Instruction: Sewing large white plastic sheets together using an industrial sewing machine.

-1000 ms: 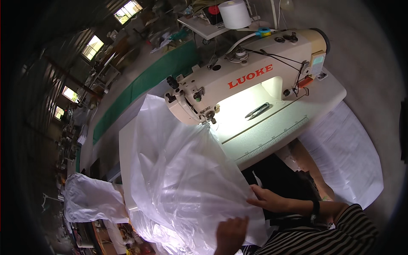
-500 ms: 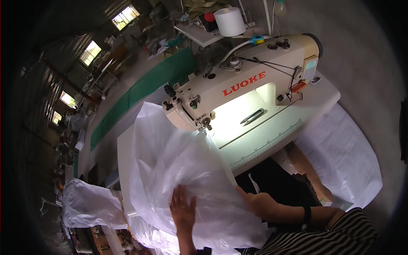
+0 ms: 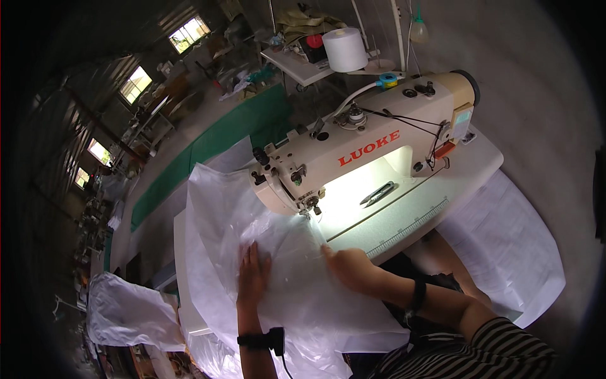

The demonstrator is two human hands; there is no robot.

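A thin, shiny white plastic sheet [image 3: 287, 290] drapes over the sewing table, its upper edge under the presser foot of a white sewing machine [image 3: 369, 129]. My left hand [image 3: 253, 273] lies flat on the sheet, left of the needle area, fingers stretched out. At the sheet's right edge, just below the presser foot, my right hand [image 3: 347, 264] is closed with the edge pinched at its fingertips; the curled fingers are partly hidden. Small thread snips [image 3: 377, 194] rest on the lit machine bed behind that hand.
A cone of white thread [image 3: 345, 50] stands behind the machine. White fabric [image 3: 505, 246] hangs at the right, and more white cloth [image 3: 129, 311] lies at lower left. A green-covered surface [image 3: 208, 148] stretches away beyond the table.
Both hands have moved up the sheet toward the presser foot, the right one along its edge. The sheet now lies flatter around them. The view has shifted slightly.
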